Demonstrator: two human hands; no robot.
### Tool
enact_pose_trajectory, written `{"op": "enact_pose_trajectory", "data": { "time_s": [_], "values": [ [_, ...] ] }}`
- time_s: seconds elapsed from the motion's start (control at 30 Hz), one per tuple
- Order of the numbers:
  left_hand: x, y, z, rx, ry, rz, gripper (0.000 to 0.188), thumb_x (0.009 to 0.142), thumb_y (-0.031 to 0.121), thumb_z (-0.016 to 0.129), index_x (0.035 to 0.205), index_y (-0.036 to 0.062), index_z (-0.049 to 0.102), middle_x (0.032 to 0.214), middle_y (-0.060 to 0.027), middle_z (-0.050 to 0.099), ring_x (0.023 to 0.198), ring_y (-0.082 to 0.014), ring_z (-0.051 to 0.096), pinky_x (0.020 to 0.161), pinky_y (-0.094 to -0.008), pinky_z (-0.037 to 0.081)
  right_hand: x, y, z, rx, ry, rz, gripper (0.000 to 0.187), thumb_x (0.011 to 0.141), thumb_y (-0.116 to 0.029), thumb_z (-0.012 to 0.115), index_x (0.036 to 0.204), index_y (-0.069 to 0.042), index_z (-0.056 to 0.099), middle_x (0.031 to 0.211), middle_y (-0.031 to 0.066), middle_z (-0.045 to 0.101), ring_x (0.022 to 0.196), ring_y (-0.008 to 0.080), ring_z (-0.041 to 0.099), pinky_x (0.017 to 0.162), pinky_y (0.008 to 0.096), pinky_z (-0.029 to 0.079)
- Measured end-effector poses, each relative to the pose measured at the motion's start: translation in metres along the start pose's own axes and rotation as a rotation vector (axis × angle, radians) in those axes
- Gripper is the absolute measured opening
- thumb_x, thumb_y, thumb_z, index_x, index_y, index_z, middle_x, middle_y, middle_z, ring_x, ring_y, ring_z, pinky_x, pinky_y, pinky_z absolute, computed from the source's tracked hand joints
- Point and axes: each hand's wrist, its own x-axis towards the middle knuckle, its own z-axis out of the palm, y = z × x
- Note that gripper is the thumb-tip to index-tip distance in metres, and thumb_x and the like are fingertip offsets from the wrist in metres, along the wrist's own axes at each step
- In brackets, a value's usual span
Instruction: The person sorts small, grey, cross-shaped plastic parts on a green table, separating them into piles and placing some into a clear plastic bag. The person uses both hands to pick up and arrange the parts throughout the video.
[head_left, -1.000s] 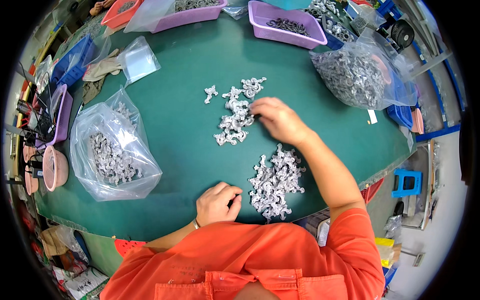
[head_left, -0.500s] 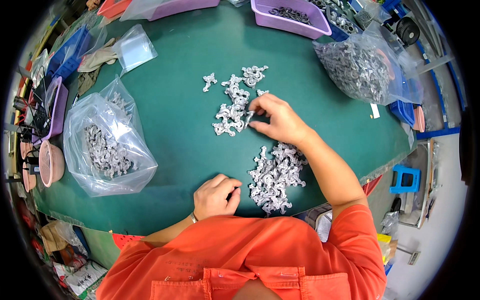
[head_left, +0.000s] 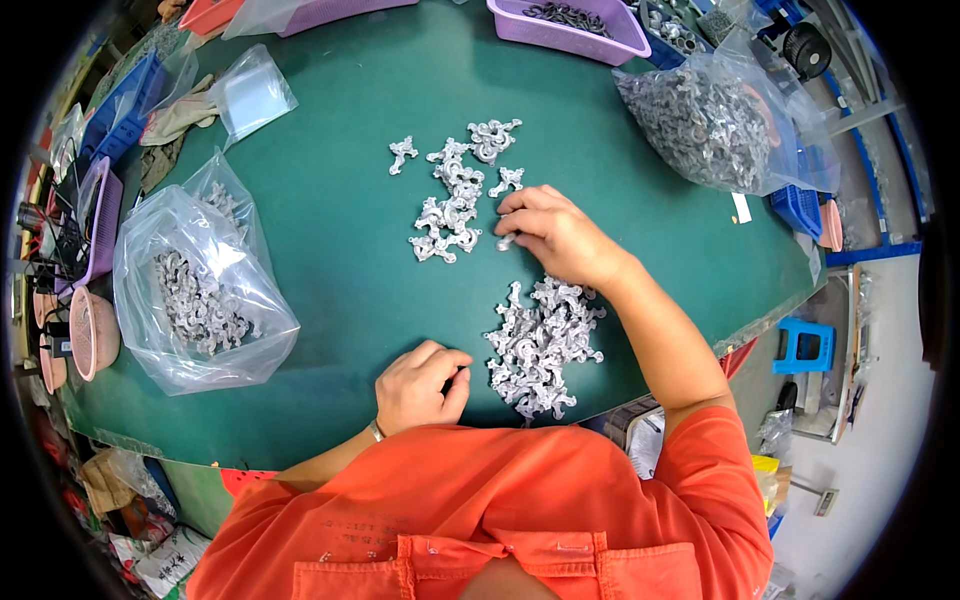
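Observation:
Fingers pinched, my right hand (head_left: 560, 237) holds a small silver metal casting (head_left: 507, 241) just over the green table, mostly covered by the fingertips. To its left lies a loose cluster of similar three-armed metal castings (head_left: 450, 205). One single casting (head_left: 508, 181) rests just beyond the fingertips, and another casting (head_left: 402, 155) sits apart at the far left of the cluster. A denser pile of castings (head_left: 545, 350) lies nearer to me, below the right wrist. My left hand (head_left: 424, 385) rests on the table left of that pile, fingers curled, with nothing visible in it.
An open clear bag of castings (head_left: 200, 300) stands at the left, and a fuller bag (head_left: 700, 125) at the far right. A purple basket of dark parts (head_left: 570, 38) is at the back. Pink baskets (head_left: 92, 335) line the left edge; a blue stool (head_left: 804, 346) stands off the right.
My right hand, with a casting between its fingers, has drawn slightly away from the cluster to the right. My left hand stays curled on the table. The whole view has shifted slightly.

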Motion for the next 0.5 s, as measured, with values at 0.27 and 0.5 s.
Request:
{"op": "enact_pose_trajectory", "data": {
  "time_s": [0.27, 0.5],
  "values": [
    [0.001, 0.003, -0.002, 0.002, -0.043, -0.042, 0.009, 0.074, 0.006, 0.07, 0.081, 0.0111, 0.07, 0.075, -0.0015, 0.062, 0.061, -0.0215, 0.061, 0.056, -0.0337, 0.049, -0.011, 0.017, -0.025, 0.124, 0.339, 0.404, 0.025, 0.086, 0.011, 0.052, 0.102, 0.0, 0.067, 0.099, 0.0126, 0.065, 0.093, 0.027, 0.065, 0.085, 0.034, 0.052],
    [0.001, -0.001, 0.0, -0.005, -0.023, 0.002, 0.013, 0.072, 0.004, 0.072, 0.084, 0.0091, 0.071, 0.073, -0.0033, 0.062, 0.057, -0.02, 0.058, 0.053, -0.0316, 0.046, -0.01, -0.001, 0.007, -0.301, 0.283, 0.205, 0.035, 0.079, -0.014, 0.079, 0.106, 0.002, 0.065, 0.091, 0.0138, 0.066, 0.083, 0.0281, 0.065, 0.077, 0.037, 0.053]
  ]
}}
